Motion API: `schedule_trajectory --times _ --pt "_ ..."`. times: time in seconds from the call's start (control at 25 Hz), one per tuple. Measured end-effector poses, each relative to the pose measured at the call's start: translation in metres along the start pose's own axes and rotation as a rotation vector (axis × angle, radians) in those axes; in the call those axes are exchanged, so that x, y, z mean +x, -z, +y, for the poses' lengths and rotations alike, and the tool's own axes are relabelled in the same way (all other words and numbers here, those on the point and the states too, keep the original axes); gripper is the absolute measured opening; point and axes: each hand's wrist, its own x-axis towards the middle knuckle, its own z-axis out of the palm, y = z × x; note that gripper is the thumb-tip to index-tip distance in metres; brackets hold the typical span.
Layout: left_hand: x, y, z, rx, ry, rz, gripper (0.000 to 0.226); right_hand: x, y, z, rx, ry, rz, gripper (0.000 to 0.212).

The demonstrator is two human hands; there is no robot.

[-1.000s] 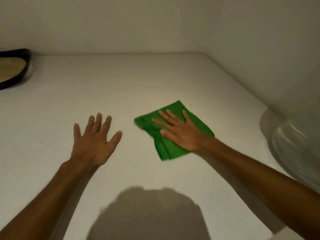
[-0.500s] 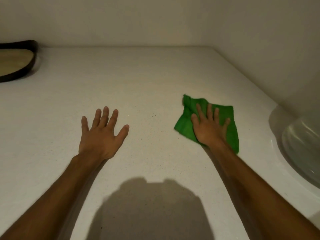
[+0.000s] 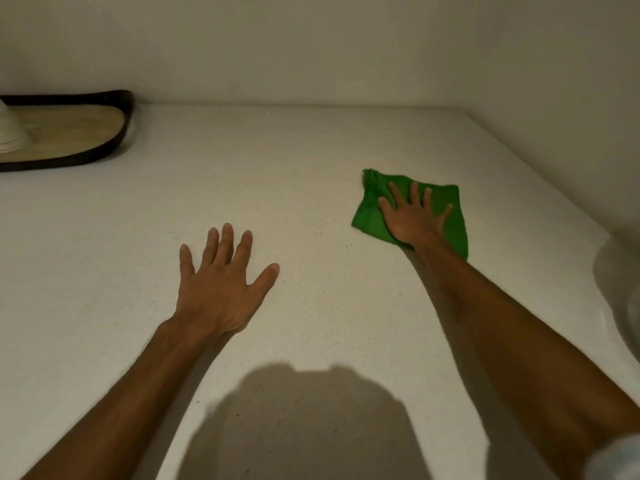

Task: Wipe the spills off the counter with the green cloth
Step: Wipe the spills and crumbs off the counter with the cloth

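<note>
The green cloth (image 3: 446,199) lies flat on the white speckled counter (image 3: 277,174), right of centre. My right hand (image 3: 412,216) presses on it palm down, fingers spread and pointing away from me. My left hand (image 3: 221,285) rests flat on the bare counter to the left, fingers apart, holding nothing. A few tiny dark specks (image 3: 349,243) dot the counter between my two hands. I make out no wet spill.
A dark-rimmed tray (image 3: 117,140) with a woven mat and a white object (image 3: 10,133) sits at the far left by the back wall. A glass bowl (image 3: 623,299) stands at the right edge. Walls close the back and right sides. My shadow falls on the near counter.
My right hand slid the cloth from near the centre out to the right and slightly away from me. My left hand stayed flat in place. The view shifted so more of the tray shows.
</note>
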Motion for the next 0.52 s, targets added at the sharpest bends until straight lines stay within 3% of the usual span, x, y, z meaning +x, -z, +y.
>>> schedule_trajectory --times 0.08,0.16,0.32,0.44,0.52 --pt "-0.009 0.000 -0.015 0.002 0.030 0.008 0.084 0.018 0.003 -0.030 0.012 -0.003 -0.044 0.080" --pt "-0.014 0.002 -0.032 0.000 0.049 0.007 0.082 0.009 0.005 -0.058 0.002 0.113 -0.072 0.083" --pt "-0.018 0.008 -0.056 0.024 0.083 0.002 0.078 -0.078 -0.017 -0.096 -0.107 0.583 -0.073 0.075" --pt "-0.019 0.008 -0.060 0.052 0.075 0.005 0.075 -0.168 -0.043 -0.075 -0.111 1.008 -0.036 0.063" --pt "-0.019 0.006 -0.060 0.036 0.078 0.005 0.074 -0.175 -0.042 -0.040 -0.113 1.105 -0.012 0.058"
